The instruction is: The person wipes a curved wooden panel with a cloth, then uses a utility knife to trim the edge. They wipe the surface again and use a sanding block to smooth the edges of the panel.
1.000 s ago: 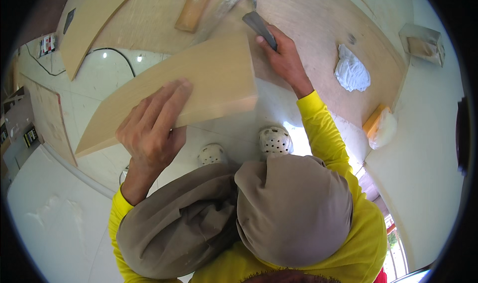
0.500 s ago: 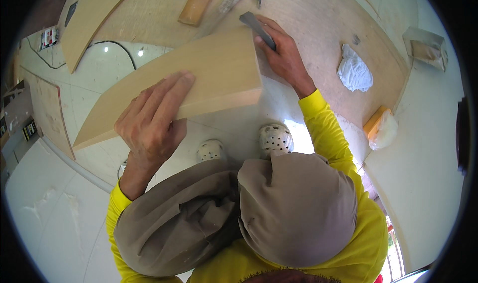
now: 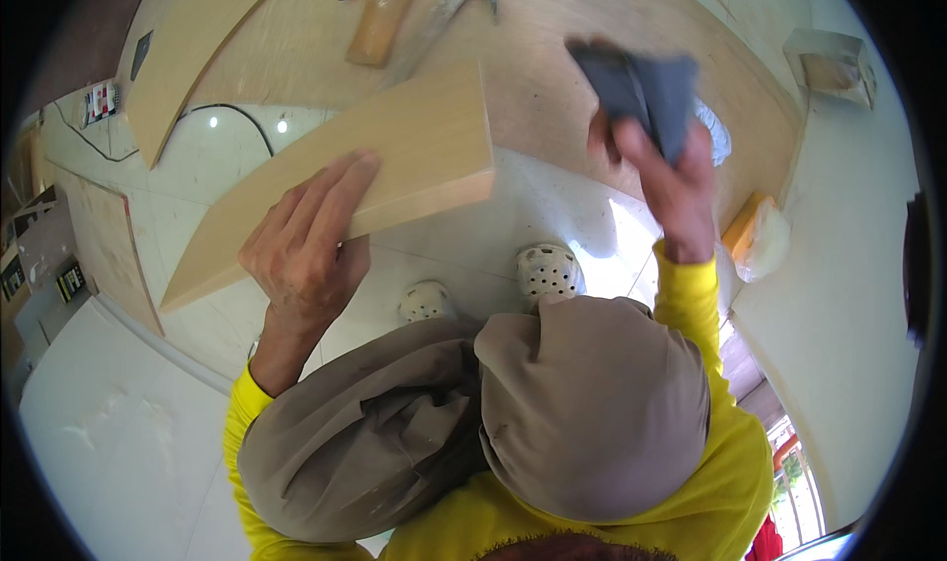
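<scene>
A pale, thick wooden panel (image 3: 424,127) with a curved far edge slants across the space before my knees. My left hand (image 3: 306,240) is closed on its near edge, fingers lying over the top face and thumb underneath. Off the panel's right end, my right hand (image 3: 676,191) is raised, gripping a folded piece of dark grey sandpaper (image 3: 663,97). Motion smears the sandpaper, and it partly hides a crumpled white cloth (image 3: 715,132) lying beyond it.
On a large plywood sheet (image 3: 538,107) lie a claw hammer (image 3: 449,8) and a brown wooden block (image 3: 387,23). A curved board (image 3: 192,58) and a black cable (image 3: 242,110) are at left. At right are a yellow bagged item (image 3: 755,235) and a clear box (image 3: 837,73).
My right hand has left the panel's right end, moving right and turning with the sandpaper. The panel has shifted slightly left in the view, with my left hand still on it.
</scene>
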A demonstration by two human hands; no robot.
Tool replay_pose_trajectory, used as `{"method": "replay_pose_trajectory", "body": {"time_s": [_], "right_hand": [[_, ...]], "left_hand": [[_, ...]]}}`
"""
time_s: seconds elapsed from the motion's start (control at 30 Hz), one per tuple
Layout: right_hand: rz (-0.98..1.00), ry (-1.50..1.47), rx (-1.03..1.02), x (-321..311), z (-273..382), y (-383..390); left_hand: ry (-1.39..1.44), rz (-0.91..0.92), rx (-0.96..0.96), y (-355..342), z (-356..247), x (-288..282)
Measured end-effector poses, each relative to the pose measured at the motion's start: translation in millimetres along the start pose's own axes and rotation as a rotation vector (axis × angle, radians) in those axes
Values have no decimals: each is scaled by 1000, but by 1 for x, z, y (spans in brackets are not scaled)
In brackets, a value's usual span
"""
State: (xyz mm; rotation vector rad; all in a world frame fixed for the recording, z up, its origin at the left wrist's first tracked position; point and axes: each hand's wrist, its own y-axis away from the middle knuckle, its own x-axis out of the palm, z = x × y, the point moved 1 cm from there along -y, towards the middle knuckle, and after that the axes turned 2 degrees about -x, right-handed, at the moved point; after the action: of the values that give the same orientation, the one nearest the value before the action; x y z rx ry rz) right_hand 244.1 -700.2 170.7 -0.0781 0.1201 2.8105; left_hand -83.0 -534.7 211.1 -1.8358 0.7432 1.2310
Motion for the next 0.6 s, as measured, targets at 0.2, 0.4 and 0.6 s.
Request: {"method": "replay_pose_trajectory", "body": {"time_s": [0.2,0.4,0.6], "right_hand": [[-87,255,-110,34,-129,-65],[31,373,-123,48,-131,-80],[122,487,-100,52,-73,-46]], "left_hand": [[-9,-22,19,1,-3,6],[-15,-31,32,3,-2,6],[-7,25,-7,3,-3,0]]}}
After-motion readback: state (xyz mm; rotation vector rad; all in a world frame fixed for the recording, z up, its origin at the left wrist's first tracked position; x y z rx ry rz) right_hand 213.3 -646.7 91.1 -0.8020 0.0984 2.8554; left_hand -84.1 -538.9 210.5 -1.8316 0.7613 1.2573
